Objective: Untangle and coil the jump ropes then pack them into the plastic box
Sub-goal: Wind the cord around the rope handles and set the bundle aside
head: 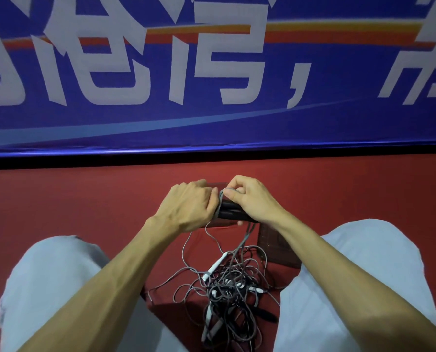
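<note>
Judging from the grip, the step in hand is winding one rope round its own handles. It goes best with even tension, each turn laid beside the last, and slack drawn slowly so the heap does not knot tighter.

Far beyond the tangle of ropes (233,288) hangs a glossy blue banner (211,118) with white characters. The matte red floor (84,199) lies under it, and light grey trouser knees (51,288) flank it. The tangle is thin grey cord in loose springy loops with slim white handles (215,266) among them. Just right of its upper edge lies a clear flat plastic piece (279,250), probably the box or its lid.

Above the tangle, the left hand (189,207) curls round a pair of smooth black handles (230,210). The right hand (252,199) pinches the grey cord (224,193) looped over them, and strands trail down into the heap.
</note>
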The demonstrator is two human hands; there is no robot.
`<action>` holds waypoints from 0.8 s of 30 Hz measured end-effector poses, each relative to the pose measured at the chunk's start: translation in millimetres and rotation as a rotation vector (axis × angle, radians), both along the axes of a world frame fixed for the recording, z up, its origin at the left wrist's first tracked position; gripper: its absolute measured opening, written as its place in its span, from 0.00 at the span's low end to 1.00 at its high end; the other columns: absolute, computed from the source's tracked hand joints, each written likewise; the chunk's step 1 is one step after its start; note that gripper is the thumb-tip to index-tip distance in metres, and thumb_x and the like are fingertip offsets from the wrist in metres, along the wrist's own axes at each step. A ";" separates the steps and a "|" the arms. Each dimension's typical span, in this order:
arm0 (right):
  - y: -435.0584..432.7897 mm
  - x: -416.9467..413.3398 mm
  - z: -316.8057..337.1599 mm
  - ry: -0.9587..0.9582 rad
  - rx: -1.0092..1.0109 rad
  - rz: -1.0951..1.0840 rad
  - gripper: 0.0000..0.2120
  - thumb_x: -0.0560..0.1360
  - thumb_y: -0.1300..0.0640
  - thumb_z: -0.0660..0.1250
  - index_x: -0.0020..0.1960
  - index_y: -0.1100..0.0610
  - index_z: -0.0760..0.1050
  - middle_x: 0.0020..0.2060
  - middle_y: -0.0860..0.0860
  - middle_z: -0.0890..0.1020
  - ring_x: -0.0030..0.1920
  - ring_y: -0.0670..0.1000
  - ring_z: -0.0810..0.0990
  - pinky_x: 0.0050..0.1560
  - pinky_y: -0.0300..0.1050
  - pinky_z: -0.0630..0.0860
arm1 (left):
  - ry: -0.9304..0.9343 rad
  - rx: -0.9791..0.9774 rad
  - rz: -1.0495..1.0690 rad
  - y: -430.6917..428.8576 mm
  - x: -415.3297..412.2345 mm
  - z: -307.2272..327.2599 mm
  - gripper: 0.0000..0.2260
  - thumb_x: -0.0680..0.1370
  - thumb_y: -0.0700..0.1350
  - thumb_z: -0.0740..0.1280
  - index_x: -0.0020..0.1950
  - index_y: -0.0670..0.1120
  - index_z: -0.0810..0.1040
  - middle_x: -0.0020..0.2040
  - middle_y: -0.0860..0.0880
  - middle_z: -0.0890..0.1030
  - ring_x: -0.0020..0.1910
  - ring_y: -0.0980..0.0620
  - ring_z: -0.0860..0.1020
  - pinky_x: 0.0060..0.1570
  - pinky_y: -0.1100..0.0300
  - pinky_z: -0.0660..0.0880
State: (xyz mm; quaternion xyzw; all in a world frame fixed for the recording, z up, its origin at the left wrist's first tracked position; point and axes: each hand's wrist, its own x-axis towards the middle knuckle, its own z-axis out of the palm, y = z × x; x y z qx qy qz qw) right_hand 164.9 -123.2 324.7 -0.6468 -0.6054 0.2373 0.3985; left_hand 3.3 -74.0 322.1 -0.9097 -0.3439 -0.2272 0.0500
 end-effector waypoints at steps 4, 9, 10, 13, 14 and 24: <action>1.5 5.7 7.0 -0.059 0.045 -0.117 0.10 0.76 0.54 0.69 0.37 0.53 0.73 0.25 0.45 0.75 0.24 0.41 0.69 0.27 0.32 0.64 | -0.069 -0.071 0.033 1.9 4.4 2.7 0.16 0.83 0.53 0.50 0.42 0.47 0.70 0.42 0.47 0.76 0.45 0.40 0.77 0.41 0.52 0.67; -0.3 13.0 7.4 0.094 0.023 -0.198 0.09 0.76 0.54 0.69 0.40 0.56 0.74 0.36 0.55 0.82 0.23 0.50 0.77 0.24 0.39 0.70 | -0.060 -0.223 -0.165 3.2 -3.0 -4.5 0.30 0.76 0.67 0.58 0.69 0.48 0.69 0.57 0.51 0.75 0.55 0.51 0.72 0.56 0.55 0.70; -0.9 13.6 6.8 0.105 0.017 -0.200 0.09 0.76 0.54 0.69 0.39 0.56 0.74 0.35 0.55 0.82 0.23 0.49 0.76 0.24 0.38 0.70 | -0.021 -0.176 -0.174 3.3 -3.0 -9.0 0.31 0.75 0.66 0.62 0.71 0.48 0.67 0.56 0.51 0.74 0.54 0.51 0.71 0.56 0.55 0.70; -3.2 13.0 6.7 0.171 -0.026 -0.179 0.09 0.76 0.55 0.69 0.39 0.57 0.74 0.33 0.55 0.80 0.21 0.47 0.74 0.22 0.38 0.69 | -0.021 -0.103 -0.207 4.3 -3.6 -10.7 0.25 0.75 0.53 0.67 0.69 0.46 0.69 0.53 0.48 0.75 0.50 0.49 0.72 0.53 0.52 0.72; -3.5 14.2 7.8 0.187 -0.054 -0.175 0.09 0.76 0.54 0.69 0.39 0.56 0.75 0.32 0.54 0.80 0.23 0.47 0.75 0.23 0.40 0.70 | -0.035 -0.132 -0.221 3.1 -4.1 -6.5 0.23 0.75 0.49 0.67 0.69 0.46 0.69 0.54 0.48 0.76 0.50 0.48 0.73 0.52 0.53 0.71; -8.6 39.4 29.1 0.975 -0.301 -0.042 0.12 0.79 0.59 0.60 0.39 0.59 0.77 0.33 0.53 0.82 0.25 0.47 0.72 0.25 0.37 0.68 | -0.617 -0.978 -0.370 0.4 -9.6 15.2 0.24 0.79 0.37 0.64 0.70 0.57 0.66 0.42 0.45 0.76 0.35 0.56 0.74 0.37 0.63 0.72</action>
